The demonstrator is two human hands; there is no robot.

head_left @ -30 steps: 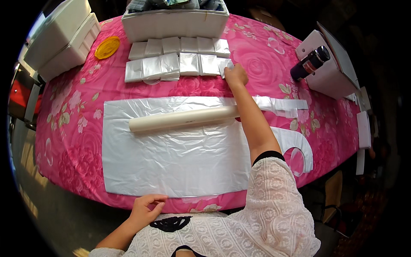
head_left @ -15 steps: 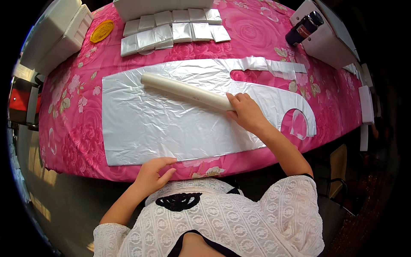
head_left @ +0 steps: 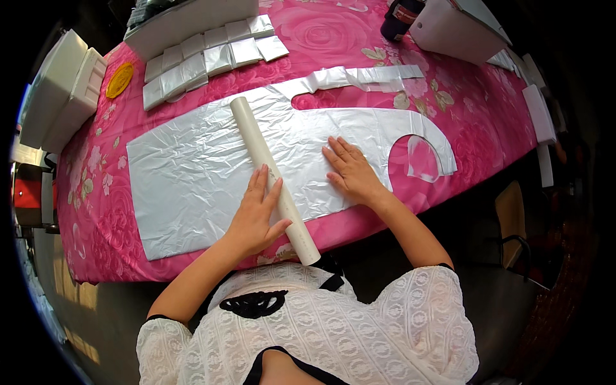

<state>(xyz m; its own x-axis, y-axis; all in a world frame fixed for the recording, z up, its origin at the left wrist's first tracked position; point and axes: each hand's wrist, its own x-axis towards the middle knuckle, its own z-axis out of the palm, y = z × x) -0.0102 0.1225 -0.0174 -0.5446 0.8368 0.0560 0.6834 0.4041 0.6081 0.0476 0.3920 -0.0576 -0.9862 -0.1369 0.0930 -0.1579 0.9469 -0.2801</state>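
A crinkled silvery plastic apron lies flat on the table, its neck loop at the right end. Across it, slanting from the far side to the near table edge, rests a long off-white tube. My left hand lies beside the tube with fingers stretched out, fingertips and thumb reaching onto its left side without wrapping round it. To the right of the tube, my right hand is spread palm down on the apron and holds nothing.
A pink flowered cloth covers the table. Rows of folded silvery packets lie at the far left near a white box. A yellow oval item, white foam containers and a dark flask stand farther out.
The tube has swung round to point toward me. My right hand has let go of it and now lies flat on the apron; my left hand has moved up to the tube.
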